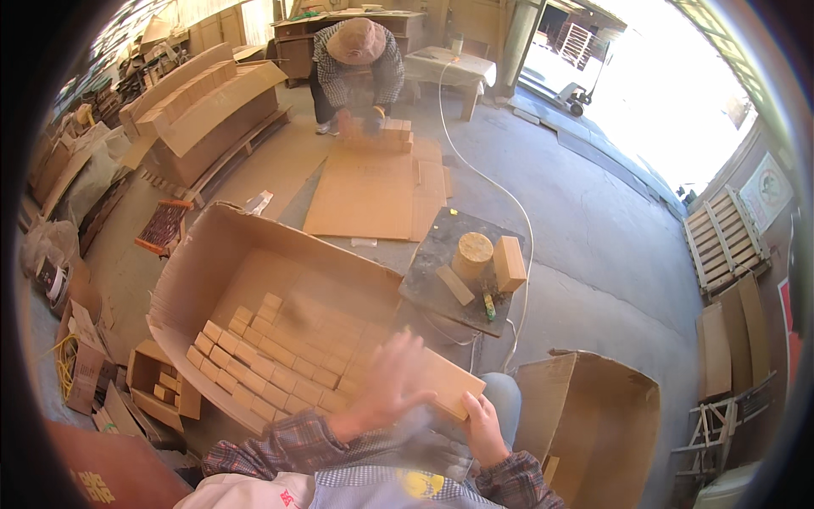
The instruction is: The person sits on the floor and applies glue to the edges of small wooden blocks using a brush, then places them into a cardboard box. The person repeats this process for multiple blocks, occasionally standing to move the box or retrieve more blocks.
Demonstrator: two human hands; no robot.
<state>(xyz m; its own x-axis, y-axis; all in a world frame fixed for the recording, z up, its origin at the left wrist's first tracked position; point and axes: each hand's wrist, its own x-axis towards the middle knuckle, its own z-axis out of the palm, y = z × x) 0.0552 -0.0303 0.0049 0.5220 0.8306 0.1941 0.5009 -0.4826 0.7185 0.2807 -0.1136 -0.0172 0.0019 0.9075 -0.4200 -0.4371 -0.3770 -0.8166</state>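
Note:
My right hand (486,423) grips the near right end of a flat wooden block (448,385), holding it tilted above my lap. Over the block's far left end is my left hand (397,375), blurred, with its fingers spread; whether it touches the block cannot be told. To the left, a big open cardboard box (305,248) holds rows of small wooden blocks (254,366). Beyond my hands, a dark low table (426,280) carries a round tub (472,254), an upright wooden block (510,264), a thin wooden piece (455,285) and a small green-handled tool (489,305).
A second open cardboard box (591,413) stands by my right leg, a small box of blocks (159,382) at the left. A white hose (496,181) crosses the floor. Ahead, a co-worker (359,63) bends over stacked blocks (388,133) on flat cardboard (362,197).

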